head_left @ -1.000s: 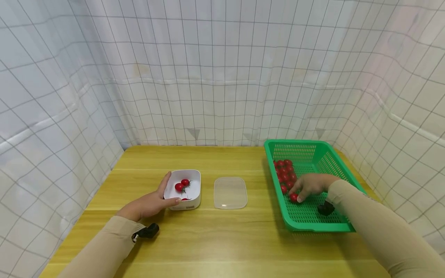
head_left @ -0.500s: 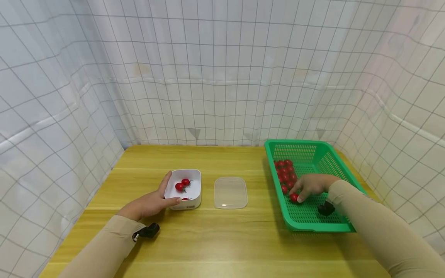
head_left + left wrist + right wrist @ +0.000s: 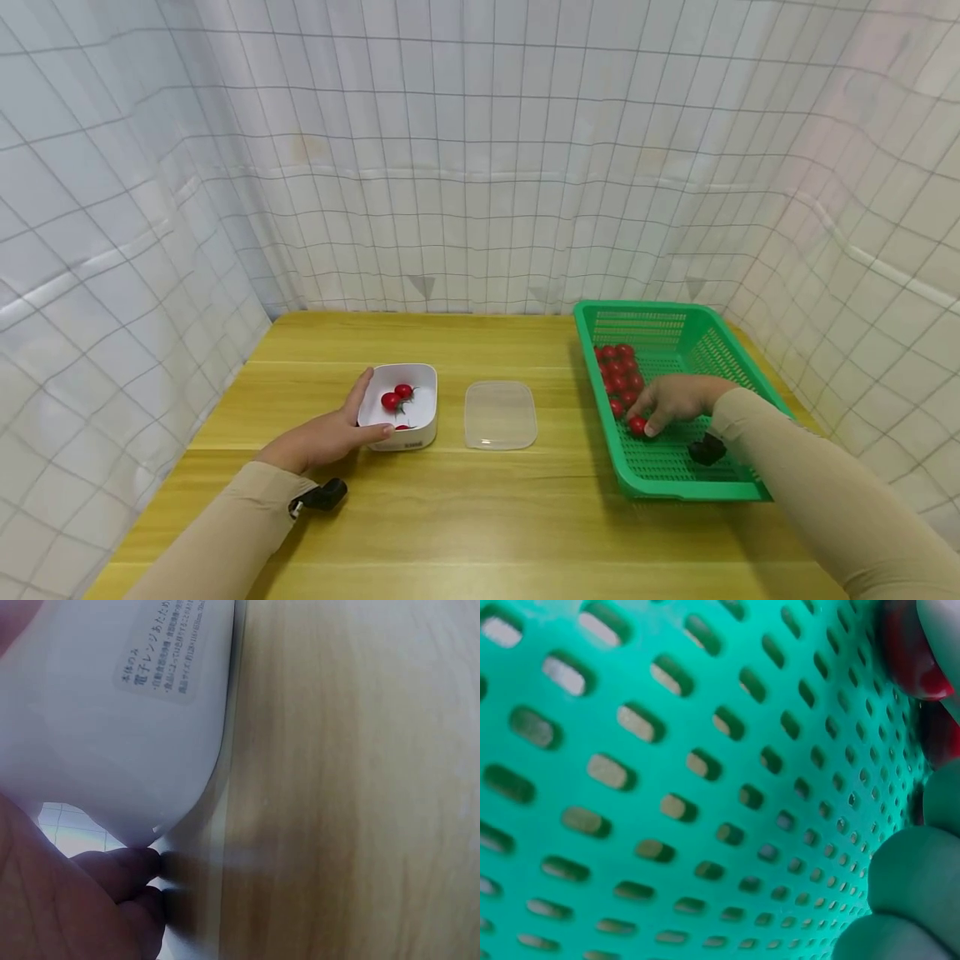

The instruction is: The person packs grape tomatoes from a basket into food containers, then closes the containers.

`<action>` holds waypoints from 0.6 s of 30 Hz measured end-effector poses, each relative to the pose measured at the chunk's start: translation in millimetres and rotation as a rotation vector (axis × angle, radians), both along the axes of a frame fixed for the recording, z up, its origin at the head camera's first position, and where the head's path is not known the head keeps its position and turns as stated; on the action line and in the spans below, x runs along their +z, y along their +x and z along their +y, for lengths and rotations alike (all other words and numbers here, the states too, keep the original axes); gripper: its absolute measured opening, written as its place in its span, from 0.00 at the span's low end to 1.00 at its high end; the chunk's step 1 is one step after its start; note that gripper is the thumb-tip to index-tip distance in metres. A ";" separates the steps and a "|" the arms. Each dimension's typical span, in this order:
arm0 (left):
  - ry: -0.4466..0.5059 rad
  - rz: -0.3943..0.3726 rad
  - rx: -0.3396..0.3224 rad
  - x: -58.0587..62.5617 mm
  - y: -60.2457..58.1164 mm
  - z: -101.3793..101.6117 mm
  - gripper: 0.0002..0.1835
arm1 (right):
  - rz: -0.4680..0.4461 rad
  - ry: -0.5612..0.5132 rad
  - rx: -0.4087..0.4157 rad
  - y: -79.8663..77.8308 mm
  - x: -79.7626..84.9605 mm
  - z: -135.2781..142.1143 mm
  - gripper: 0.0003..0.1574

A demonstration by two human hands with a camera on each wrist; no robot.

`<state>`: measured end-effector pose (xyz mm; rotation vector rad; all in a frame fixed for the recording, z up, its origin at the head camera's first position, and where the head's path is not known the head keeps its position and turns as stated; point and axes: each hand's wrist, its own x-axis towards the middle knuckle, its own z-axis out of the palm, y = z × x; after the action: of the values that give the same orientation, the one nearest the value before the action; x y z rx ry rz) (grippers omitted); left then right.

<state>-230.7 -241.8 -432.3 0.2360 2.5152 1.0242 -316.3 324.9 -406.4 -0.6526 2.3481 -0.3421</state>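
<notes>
Clock read with twelve at the table's far edge. We find the pinched cherry tomato (image 3: 637, 427) at eight o'clock inside the green perforated basket (image 3: 675, 490). The right hand (image 3: 675, 398) sits at its two o'clock, thumb and fingertips brought in to the fruit's width and holding it; its stem we cannot make out. We would judge light pressure on the sides best, since soft skin may bruise, and a straight-up lift, as the other cherry tomatoes (image 3: 618, 382) crowd close from nine round to twelve. The basket wall at nine o'clock stands just beside, so we would want height before any sideways travel. Beyond it, at nine, we note a translucent lid (image 3: 500, 415) flat on the wooden table (image 3: 480, 525), then the white box (image 3: 424, 435) with three stemmed tomatoes (image 3: 391, 402) inside, one partly hidden. The left hand (image 3: 330, 435) braces that box from eight o'clock, spread wide, thumb over the near rim, fingers round the nine o'clock side; a firm hold, we think, against sliding.
</notes>
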 end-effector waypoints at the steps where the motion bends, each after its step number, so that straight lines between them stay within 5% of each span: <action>1: -0.002 0.004 -0.001 0.2 0.0 0.2 0.64 | 0.002 0.000 -0.001 0.4 0.0 0.4 0.27; 18: 0.023 -0.005 0.004 -2.5 -1.3 2.2 0.66 | -0.010 -0.020 -0.003 5.1 12.5 2.9 0.27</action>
<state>-232.0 -239.6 -434.8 0.2354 2.5016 1.0537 -311.3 327.9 -393.9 -0.6560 2.3395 -0.3701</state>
